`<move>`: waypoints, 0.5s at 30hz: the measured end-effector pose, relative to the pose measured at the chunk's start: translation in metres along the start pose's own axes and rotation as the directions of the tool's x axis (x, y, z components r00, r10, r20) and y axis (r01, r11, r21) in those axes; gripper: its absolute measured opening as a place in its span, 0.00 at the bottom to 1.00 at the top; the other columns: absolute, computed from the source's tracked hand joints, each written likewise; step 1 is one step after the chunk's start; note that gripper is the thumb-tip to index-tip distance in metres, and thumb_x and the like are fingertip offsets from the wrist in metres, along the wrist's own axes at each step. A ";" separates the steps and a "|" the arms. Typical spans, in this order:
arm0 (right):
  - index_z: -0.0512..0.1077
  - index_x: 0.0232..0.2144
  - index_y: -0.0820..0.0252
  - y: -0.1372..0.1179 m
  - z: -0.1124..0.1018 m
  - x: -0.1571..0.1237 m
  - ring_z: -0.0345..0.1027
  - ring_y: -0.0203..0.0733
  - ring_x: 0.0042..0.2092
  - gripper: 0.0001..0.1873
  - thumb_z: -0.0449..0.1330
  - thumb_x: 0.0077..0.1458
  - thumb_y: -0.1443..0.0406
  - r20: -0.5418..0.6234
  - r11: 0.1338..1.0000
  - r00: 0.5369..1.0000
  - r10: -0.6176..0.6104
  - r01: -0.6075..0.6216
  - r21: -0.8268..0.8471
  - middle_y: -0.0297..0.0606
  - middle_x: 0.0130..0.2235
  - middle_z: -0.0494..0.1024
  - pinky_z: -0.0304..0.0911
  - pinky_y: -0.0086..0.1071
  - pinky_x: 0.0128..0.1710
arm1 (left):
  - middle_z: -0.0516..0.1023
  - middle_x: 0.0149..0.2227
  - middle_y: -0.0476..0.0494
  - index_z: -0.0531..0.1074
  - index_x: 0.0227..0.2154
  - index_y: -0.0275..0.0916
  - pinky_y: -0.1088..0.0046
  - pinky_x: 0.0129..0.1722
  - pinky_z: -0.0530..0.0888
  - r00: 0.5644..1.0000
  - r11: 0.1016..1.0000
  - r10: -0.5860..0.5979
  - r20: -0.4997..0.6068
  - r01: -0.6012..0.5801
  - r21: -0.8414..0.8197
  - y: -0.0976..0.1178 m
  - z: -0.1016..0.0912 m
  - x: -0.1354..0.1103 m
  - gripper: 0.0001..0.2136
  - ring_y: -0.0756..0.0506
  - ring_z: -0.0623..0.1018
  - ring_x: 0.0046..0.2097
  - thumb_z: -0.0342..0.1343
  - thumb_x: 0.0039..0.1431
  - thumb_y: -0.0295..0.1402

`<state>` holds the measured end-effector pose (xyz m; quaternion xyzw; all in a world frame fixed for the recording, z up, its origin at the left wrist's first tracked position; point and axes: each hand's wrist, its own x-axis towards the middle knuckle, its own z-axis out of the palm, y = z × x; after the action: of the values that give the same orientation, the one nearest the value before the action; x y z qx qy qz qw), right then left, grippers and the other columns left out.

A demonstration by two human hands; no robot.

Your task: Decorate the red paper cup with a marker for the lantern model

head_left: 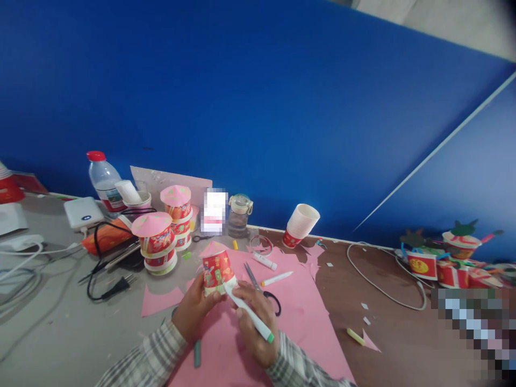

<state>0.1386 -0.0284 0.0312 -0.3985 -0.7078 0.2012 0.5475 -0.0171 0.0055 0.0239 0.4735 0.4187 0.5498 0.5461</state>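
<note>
The left hand point(194, 305) has its grip clamped on a red printed paper cup point(217, 269), thumb and fingers closed around its lower part. The cup is held above pink paper point(300, 333) on the surface point(121, 328). Its narrower end points up and away from the person, and its wider white-edged end faces down toward the hands; the long axis is close to upright, leaning slightly with the top to the left.

The right hand point(258, 322) has its grip closed on a white marker point(253, 319). The marker's long axis slants from upper left to lower right: the green end points down and right, toward the person, and the other end points up and left at the cup's lower right edge. That end is small and partly blurred, so I cannot tell for certain whether it touches the cup.

Just right of the hands lie scissors point(252, 275), blades pointing away, and a yellow-tipped marker point(278, 278). A tiered cup model point(158, 242) stands to the left, upright under its pink cone.
</note>
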 end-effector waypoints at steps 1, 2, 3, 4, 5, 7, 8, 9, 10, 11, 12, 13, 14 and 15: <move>0.72 0.38 0.56 0.000 0.000 0.000 0.77 0.46 0.36 0.12 0.55 0.50 0.68 0.000 1.000 1.000 0.007 -0.007 -0.003 0.37 0.33 0.81 0.73 0.37 0.43 | 0.75 0.25 0.43 0.68 0.29 0.37 0.59 0.26 0.72 1.000 1.000 -0.007 0.001 0.007 -0.014 0.000 0.000 0.000 0.16 0.37 0.73 0.29 0.59 0.33 0.37; 0.72 0.39 0.57 -0.001 0.000 0.000 0.77 0.46 0.35 0.12 0.55 0.50 0.68 -0.001 1.000 1.000 0.011 -0.011 -0.009 0.37 0.35 0.81 0.74 0.37 0.41 | 0.75 0.26 0.42 0.68 0.29 0.38 0.59 0.26 0.72 1.000 1.000 -0.012 0.001 0.012 -0.023 0.000 0.001 0.000 0.16 0.37 0.73 0.29 0.59 0.33 0.37; 0.72 0.39 0.57 -0.001 0.000 0.000 0.77 0.46 0.35 0.12 0.55 0.50 0.68 0.005 1.000 1.000 0.010 -0.010 -0.013 0.38 0.35 0.81 0.74 0.37 0.41 | 0.75 0.26 0.43 0.68 0.30 0.38 0.59 0.26 0.72 1.000 1.000 -0.012 -0.002 0.012 -0.020 0.000 0.001 0.000 0.16 0.37 0.73 0.29 0.59 0.33 0.37; 0.72 0.38 0.57 -0.001 -0.001 0.000 0.77 0.47 0.36 0.12 0.55 0.50 0.68 0.014 1.000 1.000 0.003 -0.003 -0.014 0.37 0.35 0.81 0.73 0.37 0.43 | 0.75 0.26 0.43 0.68 0.30 0.38 0.59 0.26 0.71 1.000 1.000 -0.007 -0.007 0.007 -0.004 0.000 0.001 0.000 0.16 0.37 0.73 0.29 0.59 0.33 0.36; 0.72 0.38 0.57 0.000 -0.001 0.000 0.77 0.47 0.37 0.11 0.56 0.50 0.68 0.019 1.000 1.000 -0.008 0.008 -0.015 0.37 0.33 0.81 0.72 0.38 0.45 | 0.75 0.25 0.43 0.68 0.29 0.38 0.60 0.26 0.71 1.000 1.000 -0.001 -0.009 0.001 0.019 0.000 0.000 0.001 0.15 0.38 0.72 0.28 0.59 0.34 0.36; 0.72 0.37 0.56 0.000 0.000 0.000 0.76 0.48 0.40 0.11 0.56 0.50 0.68 0.007 0.999 1.000 -0.020 0.020 -0.025 0.37 0.33 0.81 0.71 0.38 0.47 | 0.75 0.25 0.43 0.68 0.30 0.38 0.60 0.26 0.71 1.000 0.999 0.006 -0.003 -0.006 0.039 0.000 0.000 0.001 0.15 0.38 0.72 0.28 0.58 0.34 0.35; 0.72 0.37 0.56 0.000 0.000 0.000 0.76 0.49 0.42 0.11 0.56 0.50 0.68 -0.001 0.999 1.000 -0.019 0.019 -0.030 0.37 0.34 0.81 0.72 0.37 0.46 | 0.75 0.25 0.43 0.68 0.30 0.37 0.60 0.26 0.71 1.000 0.999 0.006 0.005 -0.006 0.035 -0.001 -0.001 0.001 0.15 0.38 0.72 0.28 0.58 0.34 0.35; 0.72 0.37 0.56 0.000 0.000 0.000 0.75 0.49 0.43 0.11 0.56 0.50 0.68 -0.006 0.999 1.000 -0.016 0.016 -0.032 0.37 0.35 0.81 0.72 0.37 0.45 | 0.75 0.25 0.43 0.68 0.30 0.37 0.60 0.26 0.71 1.000 0.999 0.007 0.011 -0.007 0.032 -0.001 -0.001 0.001 0.15 0.37 0.72 0.29 0.58 0.35 0.35; 0.72 0.38 0.56 -0.001 0.000 0.000 0.75 0.49 0.44 0.11 0.56 0.50 0.68 -0.003 0.999 1.000 -0.012 0.012 -0.030 0.37 0.35 0.81 0.72 0.37 0.45 | 0.75 0.26 0.43 0.68 0.30 0.37 0.60 0.26 0.71 1.000 0.999 0.011 0.011 -0.012 0.040 -0.002 -0.002 0.001 0.15 0.37 0.72 0.29 0.58 0.35 0.35; 0.72 0.37 0.56 -0.001 0.000 0.000 0.75 0.49 0.44 0.11 0.56 0.50 0.69 0.009 1.000 1.000 -0.010 0.010 -0.025 0.37 0.34 0.81 0.71 0.37 0.46 | 0.75 0.26 0.43 0.68 0.30 0.38 0.60 0.26 0.71 1.000 0.998 0.020 0.005 -0.021 0.057 -0.002 -0.002 0.001 0.15 0.38 0.72 0.29 0.58 0.35 0.35; 0.73 0.37 0.56 -0.001 0.000 0.001 0.75 0.49 0.43 0.11 0.56 0.50 0.69 0.026 1.000 1.000 -0.008 0.008 -0.018 0.37 0.32 0.81 0.70 0.38 0.47 | 0.75 0.25 0.43 0.68 0.30 0.38 0.60 0.26 0.70 1.000 0.996 0.030 -0.002 -0.030 0.080 -0.003 -0.003 0.002 0.15 0.38 0.72 0.28 0.58 0.35 0.34; 0.73 0.36 0.56 -0.002 0.000 0.001 0.75 0.49 0.43 0.11 0.56 0.49 0.69 0.033 1.000 0.999 -0.009 0.009 -0.013 0.36 0.31 0.81 0.70 0.38 0.48 | 0.75 0.25 0.43 0.68 0.30 0.37 0.61 0.26 0.70 0.999 0.995 0.037 -0.008 -0.036 0.098 -0.004 -0.003 0.002 0.14 0.38 0.72 0.28 0.58 0.35 0.34; 0.73 0.36 0.56 -0.002 0.000 0.001 0.75 0.49 0.44 0.10 0.56 0.49 0.69 0.027 1.000 1.000 -0.012 0.012 -0.012 0.36 0.30 0.81 0.70 0.38 0.48 | 0.75 0.25 0.43 0.68 0.30 0.37 0.61 0.26 0.70 0.999 0.994 0.039 -0.010 -0.037 0.103 -0.004 -0.003 0.002 0.14 0.38 0.72 0.27 0.58 0.35 0.34; 0.73 0.36 0.57 -0.003 0.000 0.001 0.75 0.49 0.44 0.10 0.56 0.49 0.69 0.014 1.000 1.000 -0.015 0.015 -0.014 0.36 0.30 0.81 0.70 0.37 0.47 | 0.75 0.25 0.43 0.67 0.30 0.37 0.61 0.25 0.70 0.999 0.995 0.036 -0.006 -0.036 0.097 -0.004 -0.003 0.002 0.15 0.38 0.72 0.27 0.58 0.35 0.34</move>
<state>0.1377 -0.0291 0.0337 -0.3954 -0.7161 0.1950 0.5412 -0.0191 0.0075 0.0190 0.5046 0.4384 0.5405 0.5109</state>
